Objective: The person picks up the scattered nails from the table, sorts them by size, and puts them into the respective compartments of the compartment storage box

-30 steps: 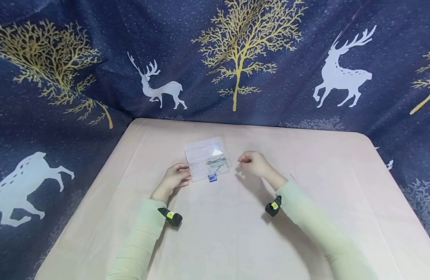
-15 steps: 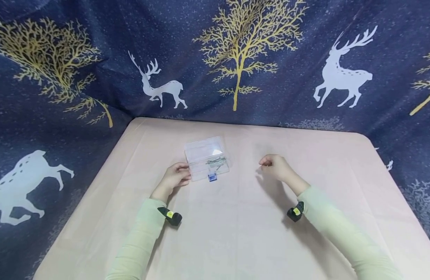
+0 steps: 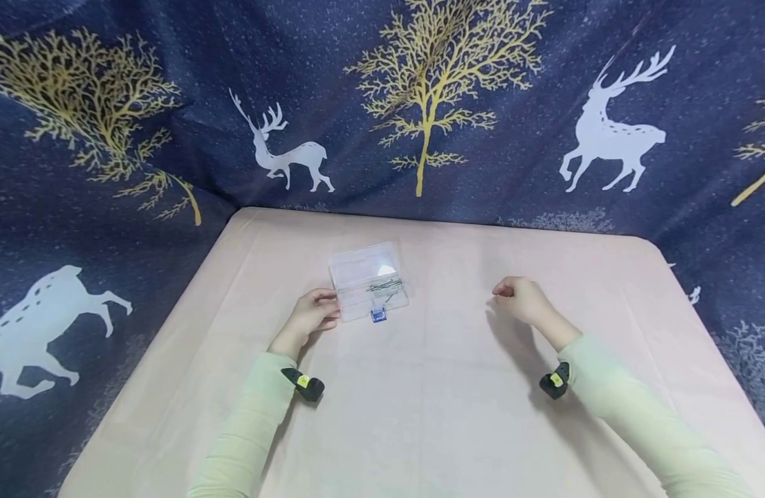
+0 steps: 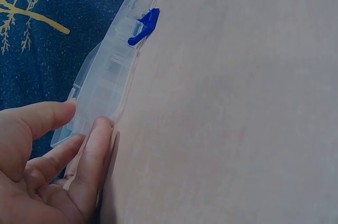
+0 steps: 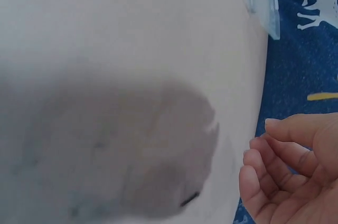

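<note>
A clear plastic compartment box [image 3: 356,309] with its lid [image 3: 360,266] raised lies on the table. Thin metal pins, like nails or screws, [image 3: 385,286] lie in its right part, and a blue latch [image 3: 379,315] sits at its front. My left hand [image 3: 309,312] grips the box's left end, thumb at the upper rim and fingers along the side, as the left wrist view shows. Well right of the box, my right hand [image 3: 526,299] hovers over the table, fingers loosely bent, nothing visible between them. A small dark pin [image 5: 190,198] lies on the table in the right wrist view, within the hand's shadow.
The table [image 3: 395,415] has a pale pink cover. Behind it and at the left hangs a dark blue cloth [image 3: 482,187] with white deer and golden trees. Each wrist wears a black camera, such as the left one [image 3: 308,386].
My right hand has moved right, away from the box, over the spot where a small pin showed earlier. The left hand and box have stayed in place.
</note>
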`<state>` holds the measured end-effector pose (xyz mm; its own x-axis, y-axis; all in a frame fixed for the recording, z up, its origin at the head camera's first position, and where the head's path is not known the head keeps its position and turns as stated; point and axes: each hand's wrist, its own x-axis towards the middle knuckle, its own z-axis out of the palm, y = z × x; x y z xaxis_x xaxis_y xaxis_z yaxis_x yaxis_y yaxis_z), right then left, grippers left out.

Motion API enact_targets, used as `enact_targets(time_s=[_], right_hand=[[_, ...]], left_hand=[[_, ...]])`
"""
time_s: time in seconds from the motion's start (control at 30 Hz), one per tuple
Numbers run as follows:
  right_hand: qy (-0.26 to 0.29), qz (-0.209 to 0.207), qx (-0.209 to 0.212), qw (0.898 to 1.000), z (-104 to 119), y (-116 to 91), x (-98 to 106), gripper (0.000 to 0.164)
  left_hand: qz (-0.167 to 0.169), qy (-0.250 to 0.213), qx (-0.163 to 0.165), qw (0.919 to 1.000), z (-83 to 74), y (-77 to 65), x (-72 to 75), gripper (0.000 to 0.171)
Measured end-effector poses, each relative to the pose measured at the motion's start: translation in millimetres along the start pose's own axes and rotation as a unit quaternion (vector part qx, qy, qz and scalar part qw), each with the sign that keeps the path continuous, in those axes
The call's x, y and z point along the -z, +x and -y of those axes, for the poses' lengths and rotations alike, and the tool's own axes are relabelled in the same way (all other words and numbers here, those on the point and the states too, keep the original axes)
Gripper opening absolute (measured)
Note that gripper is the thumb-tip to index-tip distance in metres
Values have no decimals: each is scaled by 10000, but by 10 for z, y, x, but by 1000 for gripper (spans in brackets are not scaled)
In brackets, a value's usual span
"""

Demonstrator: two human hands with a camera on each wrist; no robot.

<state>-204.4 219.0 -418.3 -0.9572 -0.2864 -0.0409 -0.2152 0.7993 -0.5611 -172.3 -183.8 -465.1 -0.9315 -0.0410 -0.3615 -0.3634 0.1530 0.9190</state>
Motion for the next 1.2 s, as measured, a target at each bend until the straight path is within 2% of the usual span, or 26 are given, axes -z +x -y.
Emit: enact_targets(time_s=[0.47,0.97,1.07,1.1,1.2], right_hand=[[-408,78,-450,9981,-250,-134,110,17],[-461,386,-722,9956,-348,-192,26,17],[-582,502,-751,9942,-351,-175,10,21],[-637,549,-725,9938,-348,-168,9,23],[-861,725,-677,9913,-341,-168,-8,26]], left_hand=[[-48,141,-12,9999,-31,13,2,40],[-93,62,-5,9999,-6,-45,-20,40],[-53,25,-112,9999,29,-22,-6,39],[38,-102,-275,9996,85,24,16,37],[138,-192,-421,9988,132,41,25,37]])
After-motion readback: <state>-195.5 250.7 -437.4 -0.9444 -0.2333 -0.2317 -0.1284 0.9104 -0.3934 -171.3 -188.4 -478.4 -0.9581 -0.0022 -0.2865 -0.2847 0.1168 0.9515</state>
